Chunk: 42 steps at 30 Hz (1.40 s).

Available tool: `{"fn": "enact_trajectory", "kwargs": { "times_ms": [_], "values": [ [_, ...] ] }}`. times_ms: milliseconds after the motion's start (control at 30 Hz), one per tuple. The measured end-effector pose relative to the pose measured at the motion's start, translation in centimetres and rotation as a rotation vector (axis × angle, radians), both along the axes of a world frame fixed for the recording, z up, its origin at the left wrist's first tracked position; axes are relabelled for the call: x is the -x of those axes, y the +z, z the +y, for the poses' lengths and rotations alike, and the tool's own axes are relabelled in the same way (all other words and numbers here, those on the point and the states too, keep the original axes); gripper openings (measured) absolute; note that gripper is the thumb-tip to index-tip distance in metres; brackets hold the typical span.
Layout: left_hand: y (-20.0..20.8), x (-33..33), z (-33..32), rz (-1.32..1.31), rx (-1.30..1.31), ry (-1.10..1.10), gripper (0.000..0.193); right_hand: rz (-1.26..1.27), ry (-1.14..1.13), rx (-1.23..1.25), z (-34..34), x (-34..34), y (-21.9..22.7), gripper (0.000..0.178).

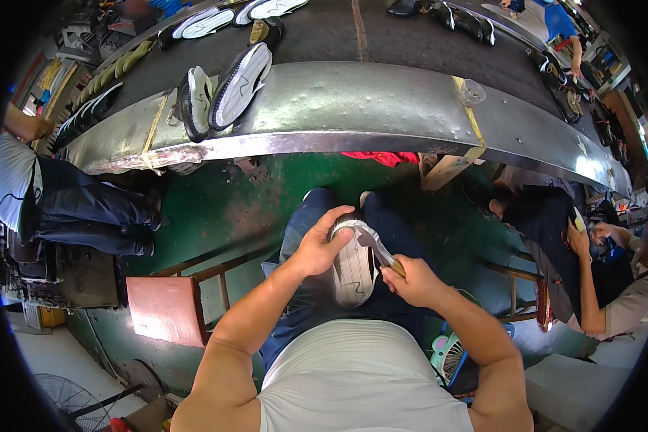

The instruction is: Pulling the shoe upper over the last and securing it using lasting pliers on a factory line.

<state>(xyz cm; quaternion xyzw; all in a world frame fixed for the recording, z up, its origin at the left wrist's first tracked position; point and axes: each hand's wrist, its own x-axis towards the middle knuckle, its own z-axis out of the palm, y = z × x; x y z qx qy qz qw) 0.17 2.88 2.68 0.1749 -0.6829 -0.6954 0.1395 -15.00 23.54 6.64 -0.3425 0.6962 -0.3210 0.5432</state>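
Note:
A dark shoe [355,277] rests on my lap with its pale, lined underside facing up. My left hand [321,245] is closed round the far end of it, thumb on the underside and fingers along the outer side. In my right hand [417,281] is a curved metal tool [383,253] with a brownish handle; its exact kind I cannot make out. The tool's curved part lies along the right edge of the shoe and reaches up near my left thumb.
Ahead is a metal-edged conveyor bench [367,101] carrying shoes, including a pair of upturned shoes [236,90]. A brown stool [165,308] stands at left and a small fan [450,358] at right. One person [86,201] stands left; another [590,273] sits right.

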Motion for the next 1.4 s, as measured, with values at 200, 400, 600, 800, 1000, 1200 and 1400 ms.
{"fn": "enact_trajectory", "kwargs": {
  "times_ms": [200, 400, 600, 800, 1000, 1200, 1400],
  "values": [
    [-1.9, 0.7, -1.2, 0.053, -0.151, -0.023, 0.043, 0.541, -0.173, 0.394, -1.2, -2.1, -6.4, 0.024],
    [-0.7, 0.7, -2.0, 0.039, -0.255, -0.169, 0.045, 0.64, -0.079, 0.341, 1.5, -2.7, -3.6, 0.025],
    [-0.5, 2.7, 0.0, -0.028, -0.215, -0.122, 0.044, 0.693, 0.054, 0.026, 2.7, -1.7, 0.6, 0.024],
    [-0.5, 4.4, 0.3, -0.087, -0.117, -0.067, 0.042, -0.054, -0.111, -0.12, 2.7, 0.0, 3.6, 0.022],
    [-2.3, 3.8, 1.1, -0.127, 0.044, -0.17, 0.054, 0.16, -0.269, 0.02, 1.0, 1.3, 0.5, 0.029],
    [-6.0, 1.7, 1.8, -0.367, -0.009, -0.121, 0.051, 0.422, -0.419, 0.072, 1.5, -0.9, -3.8, 0.051],
    [-4.6, 0.0, 3.1, -0.387, -0.068, -0.148, 0.089, 0.455, -0.381, -0.107, 1.2, -1.7, -7.1, 0.052]
  ]
}}
